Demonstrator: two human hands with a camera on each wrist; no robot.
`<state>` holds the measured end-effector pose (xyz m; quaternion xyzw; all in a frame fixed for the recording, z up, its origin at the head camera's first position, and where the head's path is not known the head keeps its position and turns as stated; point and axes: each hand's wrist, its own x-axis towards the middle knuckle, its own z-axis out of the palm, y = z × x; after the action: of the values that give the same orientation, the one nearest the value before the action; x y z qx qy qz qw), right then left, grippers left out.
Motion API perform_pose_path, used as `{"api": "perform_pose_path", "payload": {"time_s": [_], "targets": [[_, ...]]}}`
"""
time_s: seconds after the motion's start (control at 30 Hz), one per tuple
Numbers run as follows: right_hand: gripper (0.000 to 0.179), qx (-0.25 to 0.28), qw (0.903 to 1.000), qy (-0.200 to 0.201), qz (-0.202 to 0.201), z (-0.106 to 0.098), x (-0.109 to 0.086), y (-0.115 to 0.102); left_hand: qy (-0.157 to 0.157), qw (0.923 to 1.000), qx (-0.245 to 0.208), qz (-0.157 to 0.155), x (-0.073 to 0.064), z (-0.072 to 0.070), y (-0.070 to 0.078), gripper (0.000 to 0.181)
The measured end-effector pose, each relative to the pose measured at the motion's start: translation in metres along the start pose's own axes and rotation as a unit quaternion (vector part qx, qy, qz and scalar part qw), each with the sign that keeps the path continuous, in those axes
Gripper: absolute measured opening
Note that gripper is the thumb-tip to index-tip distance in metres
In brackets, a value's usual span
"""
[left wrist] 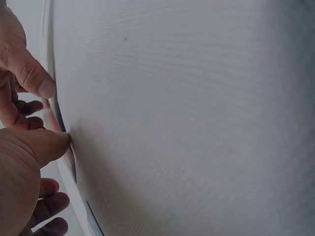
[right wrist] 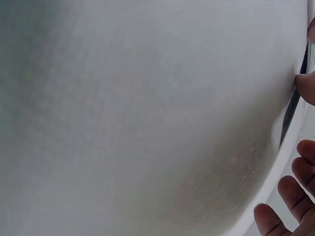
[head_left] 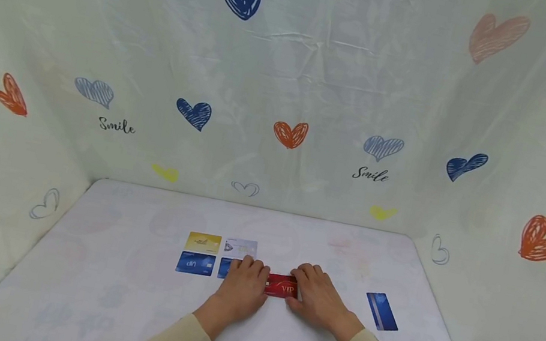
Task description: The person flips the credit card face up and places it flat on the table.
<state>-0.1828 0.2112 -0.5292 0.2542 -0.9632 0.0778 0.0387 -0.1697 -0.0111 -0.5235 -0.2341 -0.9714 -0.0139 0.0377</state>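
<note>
A red VIP card (head_left: 282, 287) lies on the table between my two hands in the head view. My left hand (head_left: 242, 288) grips its left end, thumb at the near edge and fingers at the far edge. At the other end my right hand (head_left: 318, 299) holds the card the same way. In the left wrist view both the left hand (left wrist: 22, 167) and the right hand (left wrist: 19, 64) appear at the card's edge. Right beside my left hand, a blue card (head_left: 224, 268) is partly hidden by it. The right wrist view catches only fingertips (right wrist: 290, 194) at its border.
Left of my hands lie a gold card (head_left: 203, 242), a silver-white card (head_left: 242, 247) and a blue VIP card (head_left: 195, 263), arranged in rows. Another blue card (head_left: 382, 312) with a stripe lies tilted at the right. A heart-printed curtain (head_left: 300, 78) surrounds the white table (head_left: 118, 302).
</note>
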Motion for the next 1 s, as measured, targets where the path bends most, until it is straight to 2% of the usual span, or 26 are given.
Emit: {"api": "perform_pose_path", "payload": {"time_s": [0.13,0.37,0.53,0.7,1.0], "targets": [[0.058,-0.006,0.9999,-0.007,0.004,-0.001,-0.002,-0.004,-0.013,0.9998,0.005,0.015,-0.003,-0.002,0.002,0.057],[0.051,-0.057,0.9971,-0.017,-0.048,-0.007,-0.015,-0.02,-0.047,0.9972,-0.001,0.058,-0.014,-0.009,0.012,0.054],[0.05,-0.101,0.9923,-0.039,-0.059,-0.005,-0.023,-0.028,-0.083,0.9936,-0.02,0.075,-0.02,-0.01,0.018,0.056],[0.051,-0.118,0.9902,-0.046,-0.059,0.0,-0.023,-0.028,-0.109,0.992,-0.023,0.06,-0.019,-0.008,0.02,0.062],[0.056,-0.1,0.9916,-0.068,-0.048,0.0,-0.008,-0.024,-0.105,0.9938,-0.012,0.034,-0.007,-0.001,0.016,0.076]]}}
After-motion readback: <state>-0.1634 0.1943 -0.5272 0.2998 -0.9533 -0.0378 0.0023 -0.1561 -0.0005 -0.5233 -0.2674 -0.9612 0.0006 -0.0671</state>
